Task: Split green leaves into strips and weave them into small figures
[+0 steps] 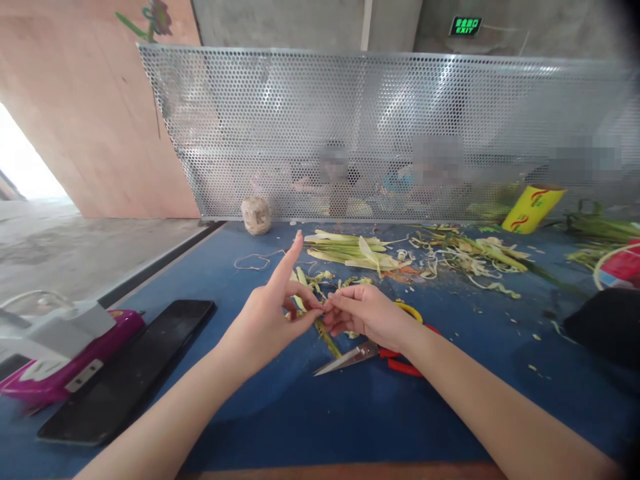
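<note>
My left hand and my right hand meet at the fingertips over the blue table. The left index finger points up while its thumb and another finger pinch. Right thumb and fingers are pressed together at the same spot; whatever is between them is too small to make out. Below the hands lie yellow-green plant scraps. Scissors with a red handle lie partly under my right hand and forearm, blades pointing left. Beyond, pale green leaf strips lie in a bunch.
A twine ball and yellow cylinder stand near the perforated metal screen, with people behind it. A black phone and purple power strip are left. Trimmings, a black object and green stalks are right.
</note>
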A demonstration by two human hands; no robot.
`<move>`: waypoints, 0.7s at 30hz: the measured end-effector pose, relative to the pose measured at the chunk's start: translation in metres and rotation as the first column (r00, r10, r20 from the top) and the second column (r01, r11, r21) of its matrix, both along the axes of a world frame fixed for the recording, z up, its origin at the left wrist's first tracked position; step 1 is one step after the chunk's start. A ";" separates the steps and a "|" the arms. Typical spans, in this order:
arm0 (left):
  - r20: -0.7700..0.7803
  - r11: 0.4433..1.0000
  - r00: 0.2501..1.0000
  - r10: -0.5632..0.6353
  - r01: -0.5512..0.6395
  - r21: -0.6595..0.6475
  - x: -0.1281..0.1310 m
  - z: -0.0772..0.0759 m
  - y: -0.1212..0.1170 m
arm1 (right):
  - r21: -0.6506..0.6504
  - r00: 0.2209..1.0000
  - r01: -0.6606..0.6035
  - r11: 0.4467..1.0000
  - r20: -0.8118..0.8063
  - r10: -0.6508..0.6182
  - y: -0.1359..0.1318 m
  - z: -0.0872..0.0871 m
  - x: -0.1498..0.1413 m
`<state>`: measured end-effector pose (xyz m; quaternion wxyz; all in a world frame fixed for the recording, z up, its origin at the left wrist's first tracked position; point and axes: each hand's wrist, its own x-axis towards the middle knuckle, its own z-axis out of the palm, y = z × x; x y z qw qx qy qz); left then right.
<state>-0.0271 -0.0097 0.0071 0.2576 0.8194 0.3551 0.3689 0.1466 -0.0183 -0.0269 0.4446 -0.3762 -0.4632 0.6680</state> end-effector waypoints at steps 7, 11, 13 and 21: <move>0.161 0.988 0.984 0.082 -0.058 -0.146 -0.003 0.004 0.004 | 0.164 0.994 0.048 0.985 0.092 -0.064 0.004 0.000 -0.006; 0.189 0.981 0.980 0.066 -0.029 -0.191 -0.001 0.002 0.005 | 0.226 0.985 0.119 0.967 0.093 -0.143 0.005 -0.003 -0.012; 0.195 0.984 0.979 0.053 -0.018 -0.179 -0.001 0.001 0.005 | 0.224 0.984 0.155 0.962 0.054 -0.171 0.005 -0.005 -0.014; 0.177 0.991 0.984 -0.016 0.040 -0.131 0.002 -0.003 0.004 | 0.077 0.984 0.092 0.993 -0.161 -0.079 0.009 -0.009 -0.021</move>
